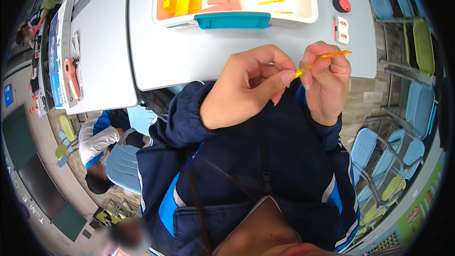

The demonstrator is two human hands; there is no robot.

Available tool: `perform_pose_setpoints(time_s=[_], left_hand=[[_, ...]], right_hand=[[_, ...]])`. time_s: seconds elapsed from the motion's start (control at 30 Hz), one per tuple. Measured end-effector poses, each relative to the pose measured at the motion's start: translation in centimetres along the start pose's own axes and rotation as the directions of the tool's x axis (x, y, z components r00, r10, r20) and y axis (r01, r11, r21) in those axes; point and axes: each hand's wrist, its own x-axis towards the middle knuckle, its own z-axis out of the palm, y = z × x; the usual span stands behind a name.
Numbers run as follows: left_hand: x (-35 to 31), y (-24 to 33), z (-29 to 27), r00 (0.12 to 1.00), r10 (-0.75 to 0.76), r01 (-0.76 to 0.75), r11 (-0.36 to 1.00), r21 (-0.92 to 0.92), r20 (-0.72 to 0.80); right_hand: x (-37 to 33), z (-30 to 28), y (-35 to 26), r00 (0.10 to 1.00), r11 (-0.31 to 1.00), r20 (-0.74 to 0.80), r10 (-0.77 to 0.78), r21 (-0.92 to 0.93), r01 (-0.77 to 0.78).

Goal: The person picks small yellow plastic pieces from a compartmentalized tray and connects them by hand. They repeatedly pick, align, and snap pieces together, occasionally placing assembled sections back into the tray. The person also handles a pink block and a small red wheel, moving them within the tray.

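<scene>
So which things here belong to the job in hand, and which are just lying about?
Seemingly part of the job:
slim yellow-orange plastic, pinched by the left hand and right hand;
perhaps similar slim yellow pieces in the white bin.

Apparently just lying about:
red-and-black wheel;
white-and-red block;
pink object, kind unclear, on the left table.
</scene>
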Motion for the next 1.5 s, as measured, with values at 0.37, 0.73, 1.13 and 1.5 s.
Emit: perform_pose_setpoints(time_s=[0.37,0.73,1.13,1.5], left_hand=[[0.2,-0.3,0.2,0.994,-0.098,0.097,0.995,-0.036,-0.040],[1.2,-0.6,0.9,0.987,0.045,-0.071,0.984,-0.166,-0.155],[2.2,-3.6,0.0,0.964,0.217,-0.223,0.975,-0.026,-0.152],[2.1,-2.3,-0.3,0.901,0.364,-0.340,0.930,0.139,-0.236]], right_hand=[[-0.3,0.7,0.3,0.979,0.924,0.003,-0.206,-0.330,0.195],[0.7,-0.5,1.6,0.941,0.835,0.107,-0.321,-0.436,0.335],[0.7,-0.7,3.5,0.917,0.893,-0.071,-0.392,-0.267,0.361],[0.2,-0.4,1.7,1.000,0.996,0.013,0.023,-0.087,-0.022]])
